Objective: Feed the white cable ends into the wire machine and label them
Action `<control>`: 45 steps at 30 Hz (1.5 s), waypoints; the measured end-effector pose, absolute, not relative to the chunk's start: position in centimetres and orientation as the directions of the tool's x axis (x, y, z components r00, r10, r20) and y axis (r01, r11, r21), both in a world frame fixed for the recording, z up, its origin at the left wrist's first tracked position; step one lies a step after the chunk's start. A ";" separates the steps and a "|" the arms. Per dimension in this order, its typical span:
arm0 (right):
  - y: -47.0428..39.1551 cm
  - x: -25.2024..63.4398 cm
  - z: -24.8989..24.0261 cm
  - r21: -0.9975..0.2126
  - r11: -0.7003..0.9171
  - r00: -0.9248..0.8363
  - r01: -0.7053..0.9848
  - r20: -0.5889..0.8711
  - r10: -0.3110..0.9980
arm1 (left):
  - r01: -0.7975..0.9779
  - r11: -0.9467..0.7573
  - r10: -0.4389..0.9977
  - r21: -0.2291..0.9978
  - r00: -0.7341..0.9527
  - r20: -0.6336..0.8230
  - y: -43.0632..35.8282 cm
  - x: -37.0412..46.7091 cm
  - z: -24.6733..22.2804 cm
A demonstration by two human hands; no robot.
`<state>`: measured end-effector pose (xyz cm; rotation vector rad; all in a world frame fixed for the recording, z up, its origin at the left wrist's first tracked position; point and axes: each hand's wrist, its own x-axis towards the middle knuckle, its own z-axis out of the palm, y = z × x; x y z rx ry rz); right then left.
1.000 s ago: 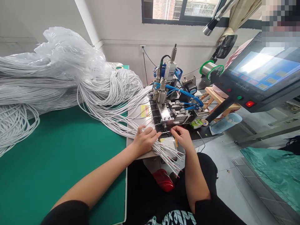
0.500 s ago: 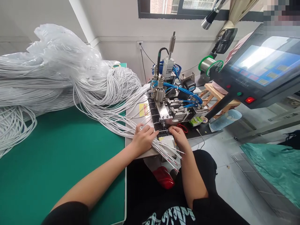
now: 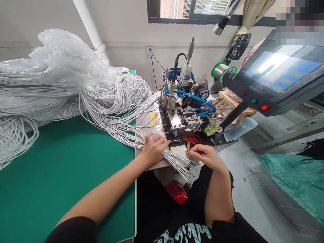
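My left hand [image 3: 155, 148] is closed over a bundle of thin white cables [image 3: 177, 163] at the front edge of the work plate. Their ends, some with reddish tips, fan out past it to the right. One cable near its fingertips leads into the black fixture of a benchtop machine [image 3: 174, 118]. My right hand [image 3: 209, 158] is off the fixture, thumb and fingers apart, with nothing visible in it. Its fingertips are near a white housing [image 3: 181, 152] and a hand tool with red and orange handles [image 3: 193, 139].
A large pile of white cables [image 3: 121, 98], partly under clear plastic [image 3: 68, 50], covers the left back of the green table [image 3: 83, 175]. A control screen [image 3: 283, 72] overhangs the right side. Behind the machine is a wire spool [image 3: 222, 71]; a red object [image 3: 176, 192] is below.
My right hand has left the cable at the fixture and drawn back to the right and toward me, uncovering the orange handle. My left hand stays on the bundle.
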<state>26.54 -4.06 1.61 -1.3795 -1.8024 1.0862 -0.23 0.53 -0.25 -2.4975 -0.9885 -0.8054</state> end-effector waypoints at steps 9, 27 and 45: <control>-4.8 26.5 2.0 -0.850 0.208 -0.394 0.483 0.001 0.919 | 0.784 -0.620 0.621 -0.011 0.500 0.604 0.6 -0.1 -0.1; 0.2 22.5 -0.1 -0.983 0.121 0.115 0.135 0.136 0.984 | 0.568 -0.820 0.344 -0.066 0.583 0.736 0.0 -0.9 0.9; 0.7 23.1 -1.2 -0.824 0.243 -0.037 0.512 0.261 0.965 | 0.666 -0.742 0.476 -0.071 0.599 0.644 0.5 -0.3 0.1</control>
